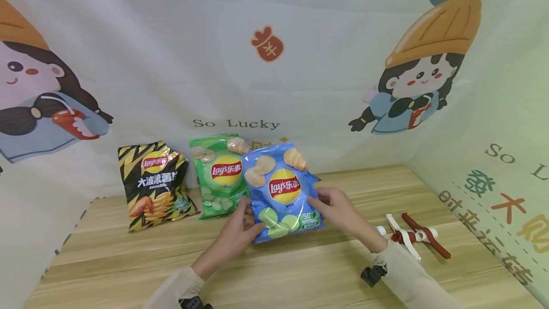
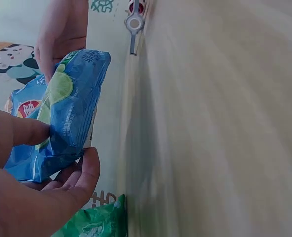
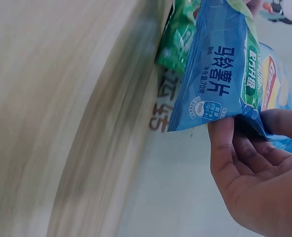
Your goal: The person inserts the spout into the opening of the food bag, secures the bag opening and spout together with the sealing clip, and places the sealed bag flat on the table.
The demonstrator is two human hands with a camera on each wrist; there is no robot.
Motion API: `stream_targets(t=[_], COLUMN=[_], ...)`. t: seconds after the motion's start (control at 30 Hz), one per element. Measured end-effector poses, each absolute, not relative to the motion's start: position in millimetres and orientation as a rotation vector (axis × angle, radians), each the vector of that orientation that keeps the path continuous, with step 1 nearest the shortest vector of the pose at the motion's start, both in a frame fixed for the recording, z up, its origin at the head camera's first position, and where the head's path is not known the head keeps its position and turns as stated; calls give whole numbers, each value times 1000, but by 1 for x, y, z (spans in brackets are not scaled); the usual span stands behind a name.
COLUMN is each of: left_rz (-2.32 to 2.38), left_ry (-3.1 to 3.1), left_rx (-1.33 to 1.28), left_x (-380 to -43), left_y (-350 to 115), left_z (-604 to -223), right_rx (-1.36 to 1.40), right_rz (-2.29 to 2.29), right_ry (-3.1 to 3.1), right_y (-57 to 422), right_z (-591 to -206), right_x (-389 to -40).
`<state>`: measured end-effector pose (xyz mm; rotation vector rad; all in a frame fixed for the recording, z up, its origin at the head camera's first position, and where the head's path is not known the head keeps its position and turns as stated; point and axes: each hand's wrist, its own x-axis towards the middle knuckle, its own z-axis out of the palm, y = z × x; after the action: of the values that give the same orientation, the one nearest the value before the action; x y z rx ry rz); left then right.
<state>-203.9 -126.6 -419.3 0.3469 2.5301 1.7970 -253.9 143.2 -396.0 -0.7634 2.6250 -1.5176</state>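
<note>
Both hands hold a blue Lay's chip bag (image 1: 284, 190), its printed front facing me and its top leaning back. My left hand (image 1: 241, 228) grips the lower left edge, the thumb on the front and the fingers behind, as the left wrist view shows. At the right edge my right hand (image 1: 339, 208) pinches the bag between thumb and fingers. In the right wrist view the bottom face of the blue bag (image 3: 210, 74) is off the tabletop. A green Lay's bag (image 1: 220, 175) stands just left of it, partly covered by it.
A black-and-yellow Lay's bag (image 1: 156, 190) leans at the back left, beside the green one. Right of my right forearm lie a white-armed piece (image 1: 402, 235) and a red-armed piece (image 1: 429, 237) on the wooden table (image 1: 300, 275). A printed cloth (image 1: 334, 85) hangs behind.
</note>
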Motion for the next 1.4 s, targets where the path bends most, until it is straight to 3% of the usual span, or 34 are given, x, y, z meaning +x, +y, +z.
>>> stream_targets(t=[0.4,0.8,1.4], left_rz=[1743,1722,1555], left_ry=[2461,2338,2401], left_rx=[400,286,268], left_x=[-167,-136,-125], left_y=[-155,-172,-186], left_z=[-420,-426,-446], right_rx=[-830,-883,-804], right_rz=[-1499,-1466,-1504], right_ry=[2437,2287,2172], right_y=[129,122,111], right_z=[-397,-405,-423], right_x=[-221,-196,-183])
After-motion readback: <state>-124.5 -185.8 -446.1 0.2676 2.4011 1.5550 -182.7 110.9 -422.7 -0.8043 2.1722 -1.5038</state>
